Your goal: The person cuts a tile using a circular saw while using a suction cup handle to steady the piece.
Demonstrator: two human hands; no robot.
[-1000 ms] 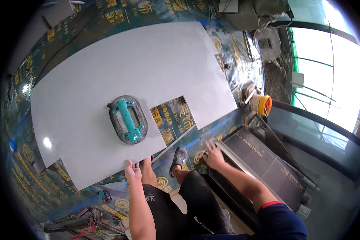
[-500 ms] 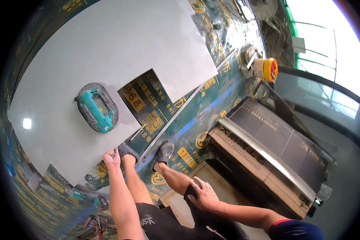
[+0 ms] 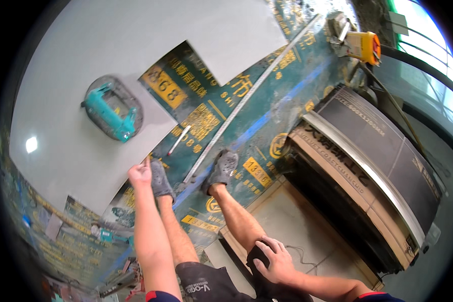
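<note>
A large pale grey tile (image 3: pixel 80 45) with a rectangular notch cut in its near right side lies over the green printed floor sheet. My left hand (image 3: pixel 140 174) is closed at the tile's near edge, its fingers curled against that edge and partly hidden. On the tile, beyond this hand, sits a teal suction lifter (image 3: pixel 110 110) with a grey oval pad. A white marker (image 3: pixel 179 140) with a red end lies on the sheet beside the tile's corner. My right hand (image 3: pixel 276 261) rests open on my right knee, fingers spread, holding nothing.
A long metal ruler (image 3: pixel 246 103) lies diagonally past the marker. To the right stand stacked tile cartons (image 3: pixel 357 146) with a metal bar along them. An orange and yellow bucket (image 3: pixel 365 48) is at the far right. A teal power tool (image 3: pixel 108 235) lies at the near left.
The view has shifted, so the tile and lifter appear higher and the cartons farther right. My left hand stays at the tile's edge, my right hand on the knee.
</note>
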